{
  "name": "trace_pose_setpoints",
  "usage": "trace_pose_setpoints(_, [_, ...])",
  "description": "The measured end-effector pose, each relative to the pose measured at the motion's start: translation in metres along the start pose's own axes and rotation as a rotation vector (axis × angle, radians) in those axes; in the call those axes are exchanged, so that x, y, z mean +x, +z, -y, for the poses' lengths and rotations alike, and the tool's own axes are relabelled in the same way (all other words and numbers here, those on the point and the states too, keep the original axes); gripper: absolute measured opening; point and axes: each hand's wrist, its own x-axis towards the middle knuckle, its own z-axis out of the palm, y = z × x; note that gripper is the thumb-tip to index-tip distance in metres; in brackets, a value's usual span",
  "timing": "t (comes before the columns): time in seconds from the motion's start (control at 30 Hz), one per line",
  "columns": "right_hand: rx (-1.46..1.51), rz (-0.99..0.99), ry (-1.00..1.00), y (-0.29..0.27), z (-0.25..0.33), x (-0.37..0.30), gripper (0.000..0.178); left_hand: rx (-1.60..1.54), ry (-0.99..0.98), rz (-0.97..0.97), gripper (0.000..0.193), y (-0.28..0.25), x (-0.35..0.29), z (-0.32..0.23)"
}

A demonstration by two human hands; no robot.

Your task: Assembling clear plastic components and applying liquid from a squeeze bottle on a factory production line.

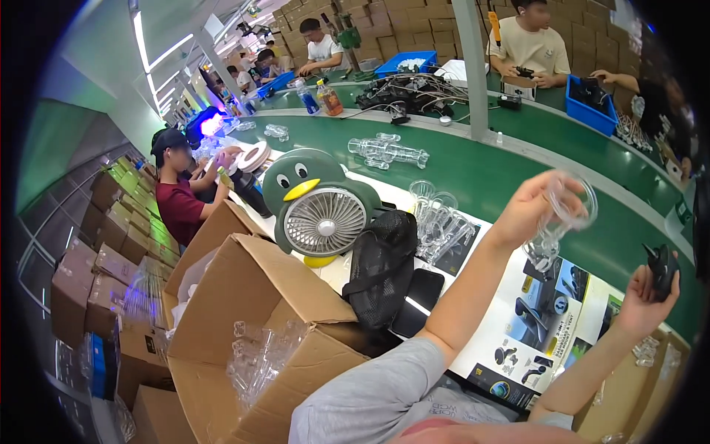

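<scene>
My left hand (526,209) is raised over the right part of the bench, its fingers closed round a clear plastic part (590,211). That part has a wide round ring at its top and knobbly shapes lower down. Further right, my right hand (645,307) grips a rounded black plastic piece (662,277) with a pointed tip; its exact kind I cannot make out. Under my left forearm lie printed cardboard packages (534,314) with pictures of phone mounts. A group of similar clear parts (440,222) stands left of that forearm.
A green penguin-shaped fan (325,222), a black mesh pouch (382,266) and a phone (418,302) sit on the bench. At my left stands an open carton (244,296) holding clear parts. More clear parts (388,152) lie on the green belt (458,177). A person (181,185) works at the left.
</scene>
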Motion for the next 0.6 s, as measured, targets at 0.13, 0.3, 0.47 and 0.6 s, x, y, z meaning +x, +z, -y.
trace_pose_setpoints(0.13, [0.058, 0.129, 0.017, -0.014, -0.002, 0.013, 0.04, -0.097, 0.041, -0.242, 0.036, -0.006, 0.005, -0.002])
trace_pose_setpoints(0.3, [0.103, 0.165, 0.049, -0.025, 0.003, 0.017, 0.037, -0.109, 0.057, -0.356, 0.042, -0.007, 0.006, -0.004])
trace_pose_setpoints(0.47, [0.183, 0.112, 0.075, -0.022, 0.008, 0.02, 0.018, -0.323, 0.126, -0.497, 0.036, -0.012, 0.011, 0.003])
trace_pose_setpoints(0.6, [0.348, 0.086, 0.162, -0.029, 0.006, 0.024, 0.025, -0.485, 0.204, -0.555, 0.034, -0.021, 0.004, -0.002])
